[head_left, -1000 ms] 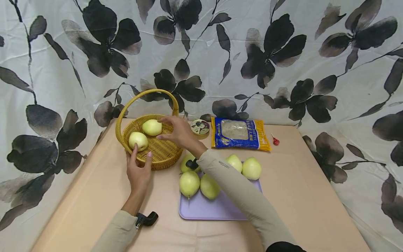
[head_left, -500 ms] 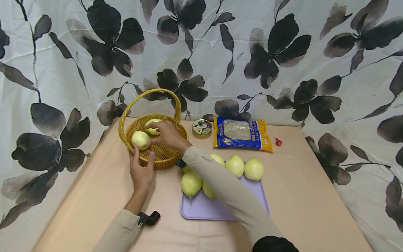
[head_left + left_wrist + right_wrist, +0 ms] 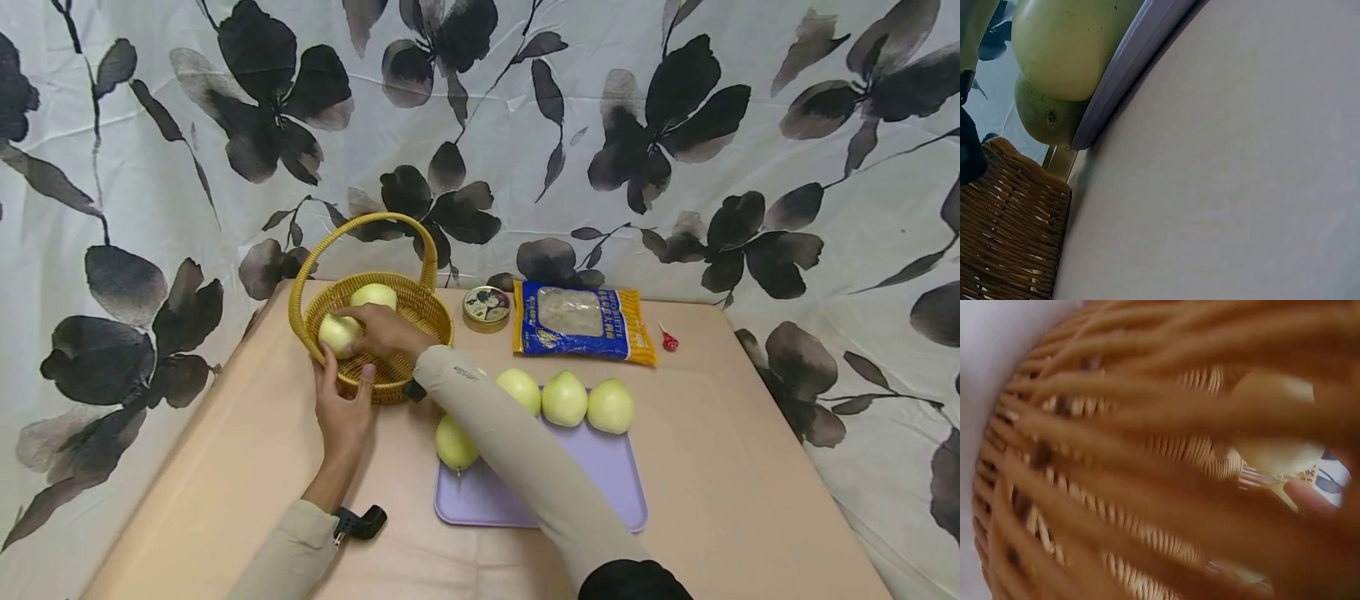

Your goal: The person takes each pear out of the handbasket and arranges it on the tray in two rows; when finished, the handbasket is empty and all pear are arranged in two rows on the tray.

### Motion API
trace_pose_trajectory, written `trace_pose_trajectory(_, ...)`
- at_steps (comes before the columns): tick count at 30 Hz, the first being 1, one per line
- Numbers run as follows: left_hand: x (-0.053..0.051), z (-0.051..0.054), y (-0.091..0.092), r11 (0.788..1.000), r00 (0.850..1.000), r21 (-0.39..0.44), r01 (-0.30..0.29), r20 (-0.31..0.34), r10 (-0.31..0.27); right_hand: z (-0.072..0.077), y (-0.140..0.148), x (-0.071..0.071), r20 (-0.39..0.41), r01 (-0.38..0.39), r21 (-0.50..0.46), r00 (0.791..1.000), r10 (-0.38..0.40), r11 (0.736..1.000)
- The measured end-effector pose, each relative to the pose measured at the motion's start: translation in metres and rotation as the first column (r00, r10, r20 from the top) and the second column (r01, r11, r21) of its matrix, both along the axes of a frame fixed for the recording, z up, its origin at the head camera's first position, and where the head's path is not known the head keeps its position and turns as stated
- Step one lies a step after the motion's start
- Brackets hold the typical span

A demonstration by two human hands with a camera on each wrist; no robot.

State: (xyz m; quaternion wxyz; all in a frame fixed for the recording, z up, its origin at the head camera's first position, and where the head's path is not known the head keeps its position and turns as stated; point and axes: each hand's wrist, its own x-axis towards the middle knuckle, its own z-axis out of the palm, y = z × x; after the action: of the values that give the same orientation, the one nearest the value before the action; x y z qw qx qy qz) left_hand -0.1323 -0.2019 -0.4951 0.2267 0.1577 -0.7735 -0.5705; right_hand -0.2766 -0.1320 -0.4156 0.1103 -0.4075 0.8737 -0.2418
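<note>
In the head view a yellow woven basket (image 3: pixel 431 312) with a tall handle stands at the table's back left, with two pale green pears inside. My right hand (image 3: pixel 390 332) reaches into it, fingers curled over the front-left pear (image 3: pixel 339 335). The other pear (image 3: pixel 373 295) lies behind that hand. My left hand (image 3: pixel 343 408) rests against the basket's front left side, thumb and fingers spread and fairly straight. Close to the camera, the right wrist view has blurred basket strands (image 3: pixel 1147 425) and a pear (image 3: pixel 1275 419) beyond them. The left wrist view shows the basket's outer wall (image 3: pixel 1010 225).
A lilac tray (image 3: pixel 600 487) carries several pears (image 3: pixel 565 400), some hidden by my right sleeve. Behind it are a round tin (image 3: pixel 486 308), a blue and yellow food packet (image 3: pixel 585 323) and a small red item (image 3: pixel 669 340). A floral cloth hangs behind the table.
My right hand has moved left and forward from the rear pear to the front-left pear and taken hold of it. My left hand stays against the basket. The view has shifted slightly.
</note>
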Motion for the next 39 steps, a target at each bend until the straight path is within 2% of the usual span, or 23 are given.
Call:
trace_pose_trajectory(3,0.000,0.000,0.001,1.000,1.000,-0.004,0.001,-0.010,-0.001,0.001,-0.002,0.001,-0.001,-0.011,0.030,1.000,0.011,0.999)
trace_pose_trajectory(8,0.000,0.000,0.001,1.000,1.000,-0.013,-0.008,-0.011,0.008,0.000,-0.002,0.002,-0.025,0.003,0.017,1.000,-0.002,1.000)
trace_pose_trajectory(14,0.002,-0.001,0.000,1.000,1.000,-0.020,-0.024,0.001,0.024,0.000,-0.005,0.007,-0.053,-0.048,0.059,0.997,0.051,0.997)
trace_pose_trajectory(19,0.002,-0.002,0.000,0.999,1.000,-0.026,-0.025,0.004,0.025,0.003,-0.007,0.011,-0.047,-0.051,0.111,0.997,0.056,0.993)
trace_pose_trajectory(28,0.000,-0.002,0.000,0.999,1.000,-0.034,-0.010,0.014,0.010,0.007,0.006,0.007,-0.078,-0.122,0.150,0.988,0.135,0.981)
trace_pose_trajectory(33,0.000,-0.001,0.000,0.999,1.000,-0.034,-0.022,0.005,0.022,0.010,0.018,0.006,-0.011,-0.147,0.142,0.989,0.150,0.979)
trace_pose_trajectory(39,0.000,0.000,0.001,1.000,1.000,-0.016,-0.013,0.003,0.013,0.014,0.034,0.008,0.138,-0.072,0.034,0.988,0.067,0.997)
